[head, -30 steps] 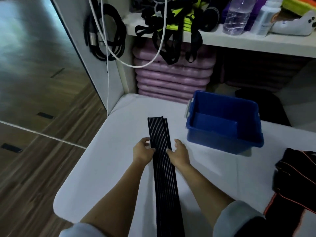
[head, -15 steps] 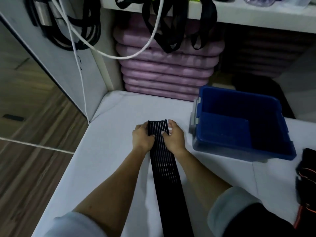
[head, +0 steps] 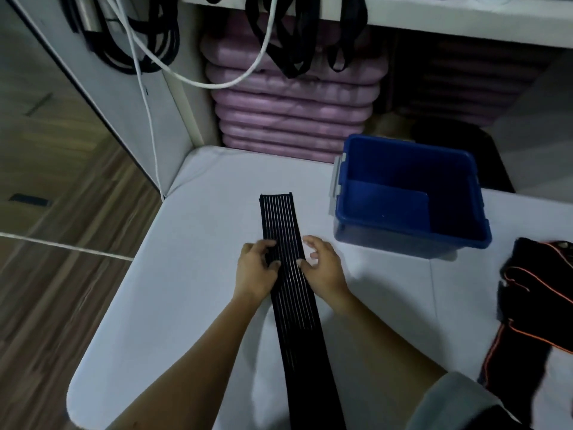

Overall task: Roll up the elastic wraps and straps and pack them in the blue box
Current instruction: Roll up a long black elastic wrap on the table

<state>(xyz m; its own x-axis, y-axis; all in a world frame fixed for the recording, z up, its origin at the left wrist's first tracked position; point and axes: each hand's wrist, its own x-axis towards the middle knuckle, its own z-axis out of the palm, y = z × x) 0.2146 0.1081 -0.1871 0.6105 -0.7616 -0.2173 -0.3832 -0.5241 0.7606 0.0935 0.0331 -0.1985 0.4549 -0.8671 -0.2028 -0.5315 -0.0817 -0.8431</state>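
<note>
A long black ribbed elastic wrap (head: pixel 280 218) lies flat and unrolled on the white table (head: pixel 186 290), running from my body toward the far edge. My left hand (head: pixel 254 274) is at its left edge, fingers curled over the fabric and pinching it. On the right edge sits my right hand (head: pixel 325 271), thumb touching the wrap and fingers loosely spread. The blue box (head: pixel 412 240) stands just right of the wrap's far end, with nothing visible inside it.
A heap of black straps with orange trim (head: pixel 533 293) lies at the table's right edge. Purple mats (head: pixel 291 113) are stacked behind the table. Cables (head: pixel 139 57) and black straps (head: pixel 291 41) hang from the shelf above. Wooden floor lies to the left.
Both hands slid back from the wrap's far end toward me, and that end now lies flat and uncovered. The view has shifted slightly.
</note>
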